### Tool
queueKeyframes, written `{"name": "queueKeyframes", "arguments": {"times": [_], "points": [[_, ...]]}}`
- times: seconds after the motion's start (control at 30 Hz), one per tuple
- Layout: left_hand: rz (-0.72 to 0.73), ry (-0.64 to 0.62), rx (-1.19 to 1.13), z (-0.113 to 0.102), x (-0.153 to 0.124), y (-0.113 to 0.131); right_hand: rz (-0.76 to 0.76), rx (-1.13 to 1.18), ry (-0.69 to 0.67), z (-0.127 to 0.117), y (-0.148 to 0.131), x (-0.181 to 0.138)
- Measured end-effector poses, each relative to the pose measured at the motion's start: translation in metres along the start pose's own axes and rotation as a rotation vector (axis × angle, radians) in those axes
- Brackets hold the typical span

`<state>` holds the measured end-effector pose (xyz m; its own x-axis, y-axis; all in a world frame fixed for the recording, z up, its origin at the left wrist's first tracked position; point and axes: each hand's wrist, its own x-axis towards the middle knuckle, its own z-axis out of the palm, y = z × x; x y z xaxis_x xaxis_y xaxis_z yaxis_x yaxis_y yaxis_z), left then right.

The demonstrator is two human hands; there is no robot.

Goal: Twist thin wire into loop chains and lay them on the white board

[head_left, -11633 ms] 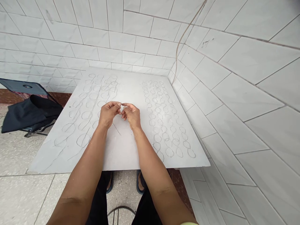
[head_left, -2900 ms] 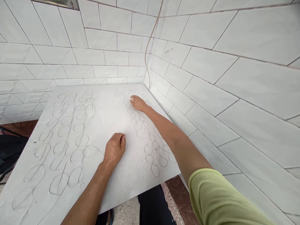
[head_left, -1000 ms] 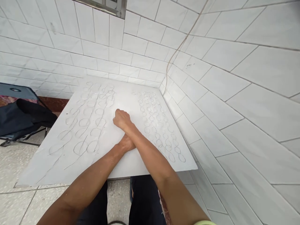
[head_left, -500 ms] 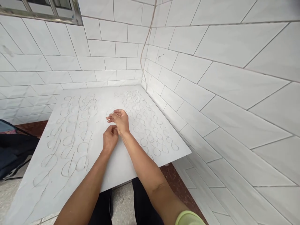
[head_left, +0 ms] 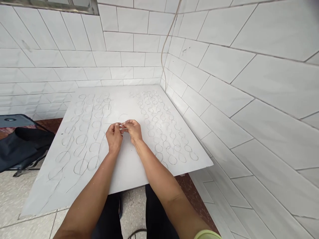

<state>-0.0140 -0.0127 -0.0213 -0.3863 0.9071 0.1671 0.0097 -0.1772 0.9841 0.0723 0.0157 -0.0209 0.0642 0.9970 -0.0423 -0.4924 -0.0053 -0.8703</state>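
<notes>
My left hand (head_left: 114, 137) and my right hand (head_left: 134, 130) meet over the middle of a white board (head_left: 128, 159), fingertips pinched close together. Between them is a thin strand (head_left: 123, 115), its loop standing out beyond the fingers and a fine end running left. Whether it is wire or thread I cannot tell. To the right, rows of small thin rings (head_left: 172, 160) lie on the board. Larger rings (head_left: 81, 167) lie on the left, with long wavy strands (head_left: 52, 193) crossing them.
White tiled walls (head_left: 249, 96) border the board at the back and right, with a cable (head_left: 161, 56) hanging in the corner. A folding chair (head_left: 17, 120) with dark cloth (head_left: 21, 146) on it stands at the left. Speckled floor (head_left: 133, 207) shows below.
My left hand has moved up to my right hand, and the fingertips of both now meet on the strand. My right hand's fingers have closed in. The camera view has shifted.
</notes>
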Motion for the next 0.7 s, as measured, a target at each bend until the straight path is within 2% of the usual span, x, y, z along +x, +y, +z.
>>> {"name": "queueKeyframes", "arguments": {"times": [0.17,0.33,0.43,0.57,0.7], "points": [[-0.018,0.031,0.016,-0.009,0.008,0.0,-0.006,-0.141,-0.042,-0.001,0.001,0.001],[-0.025,-0.042,0.17,-0.019,0.015,0.002,-0.082,-0.319,-0.159,-0.009,-0.004,0.004],[0.002,-0.058,0.175,-0.024,0.019,0.002,-0.126,-0.432,-0.219,-0.01,-0.003,0.002],[-0.048,-0.022,0.06,-0.022,0.019,0.003,-0.221,-0.464,-0.089,-0.005,0.004,-0.002],[-0.065,-0.104,0.072,-0.012,0.01,0.005,-0.32,-0.508,0.036,-0.001,0.01,-0.002]]}}
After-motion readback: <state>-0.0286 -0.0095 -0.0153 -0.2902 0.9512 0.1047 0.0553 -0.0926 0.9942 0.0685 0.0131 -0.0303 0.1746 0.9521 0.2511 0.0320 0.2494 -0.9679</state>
